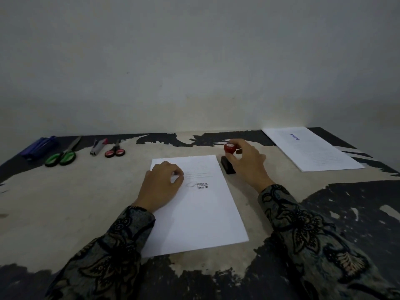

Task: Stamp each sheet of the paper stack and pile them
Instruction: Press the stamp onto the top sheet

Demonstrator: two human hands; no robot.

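- The desk (65,204) is big, with worn black and tan patches.
- A white paper stack (201,213) lies in the middle of the desk, right in front of the person. Its top sheet has a dark ink mark near the middle.
- A second pile of sheets (313,148) lies far off at the back right, with a small blue mark on top.
- The left hand (161,186) rests on the paper stack with its fingers curled in; it holds nothing that can be seen.
- The right hand (249,163) holds the red knob of the stamp (229,148), just right of the stack.
- A black ink pad (227,167) sits under the stamp.
- Green scissors (62,155), a stapler (98,146), red scissors (114,150) and blue pens (40,146) lie at the back left.
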